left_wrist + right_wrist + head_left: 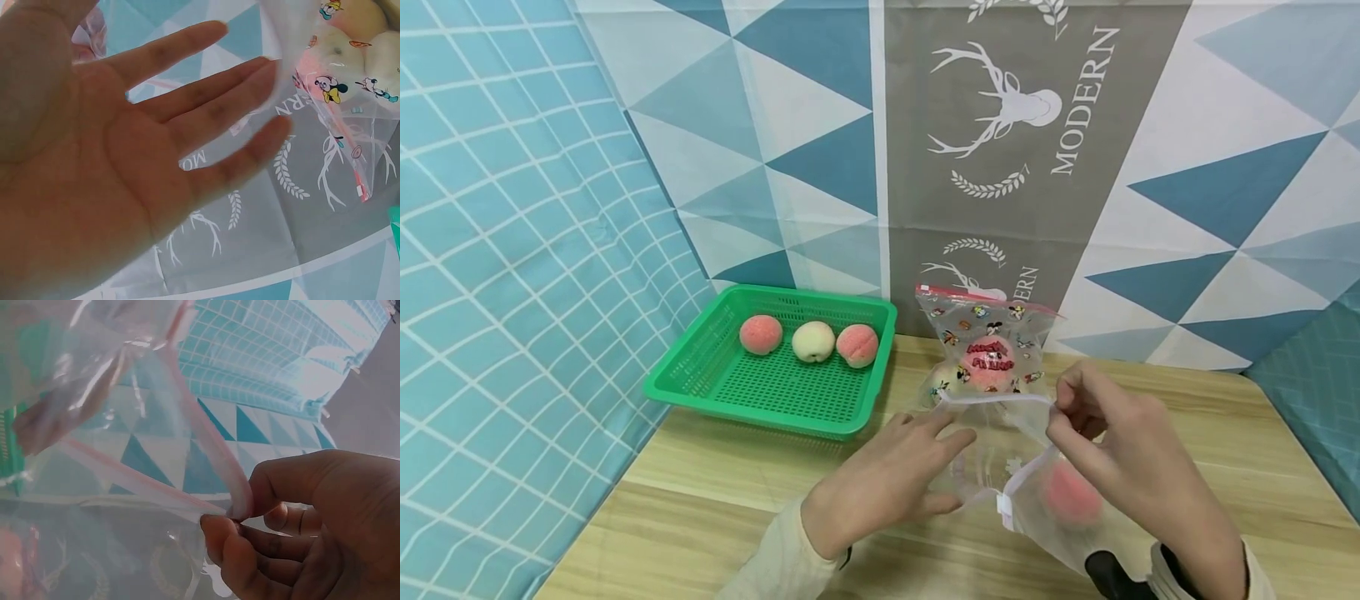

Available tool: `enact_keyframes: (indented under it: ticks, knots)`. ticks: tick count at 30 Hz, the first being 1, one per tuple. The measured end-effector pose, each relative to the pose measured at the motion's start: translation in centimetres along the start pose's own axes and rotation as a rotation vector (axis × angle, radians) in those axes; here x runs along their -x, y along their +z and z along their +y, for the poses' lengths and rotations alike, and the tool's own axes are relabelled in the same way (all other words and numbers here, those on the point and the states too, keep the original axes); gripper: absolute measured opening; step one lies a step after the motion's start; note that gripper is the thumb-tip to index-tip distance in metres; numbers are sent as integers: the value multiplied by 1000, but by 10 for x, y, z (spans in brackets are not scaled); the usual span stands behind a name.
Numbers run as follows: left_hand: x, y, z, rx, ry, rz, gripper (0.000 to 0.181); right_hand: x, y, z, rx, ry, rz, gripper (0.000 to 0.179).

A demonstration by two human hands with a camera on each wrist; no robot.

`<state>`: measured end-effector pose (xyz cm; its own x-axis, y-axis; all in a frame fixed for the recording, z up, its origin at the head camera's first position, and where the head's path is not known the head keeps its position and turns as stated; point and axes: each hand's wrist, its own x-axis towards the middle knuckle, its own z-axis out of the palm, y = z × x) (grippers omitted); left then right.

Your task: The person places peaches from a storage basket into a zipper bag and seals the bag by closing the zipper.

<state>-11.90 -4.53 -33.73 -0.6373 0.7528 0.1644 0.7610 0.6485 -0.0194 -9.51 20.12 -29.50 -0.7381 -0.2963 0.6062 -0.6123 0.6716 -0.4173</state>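
A clear zip bag (1000,450) with a pale zip strip and white slider gapes at its mouth. My right hand (1138,450) pinches one end of the bag's rim between thumb and fingers; the right wrist view shows this zip strip (215,450) closely. At the other side of the mouth is my left hand (887,475), its fingers spread and extended, gripping nothing. Whether its fingertips touch the plastic, I cannot tell. A pink peach (1071,493) shows through the clear bag's plastic. Behind stands a cartoon-printed zip bag (1030,333) with a red strip, containing peaches (340,47).
A green basket (767,423) at the back left contains two pink peaches (761,334) and a whitish one (813,342). The wooden table (700,508) meets a patterned cloth backdrop (820,167) behind and a blue checked cloth (512,250) on the left.
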Motion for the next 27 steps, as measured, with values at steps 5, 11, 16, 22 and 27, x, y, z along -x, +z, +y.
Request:
enact_keyframes:
  ticks: [5, 11, 16, 22, 27]
  knots:
    - [-4, -5, -3, 4, 47, 150, 37, 1, -6, 4, 24, -3, 68, 29]
    - [-4, -13, -10, 72, 84, 334, 34, 2, -8, 6, 34, -3, 76, 30]
    - [-3, -15, -17, 84, 90, 401, 33, 2, -7, 5, 24, -3, 53, 31]
    - [-4, -15, -32, 139, 68, 463, 36, 2, -6, 4, 19, 4, 47, 31]
    - [-6, -13, -46, 143, 21, 469, 36, 1, -5, 5, 15, -1, 46, 31]
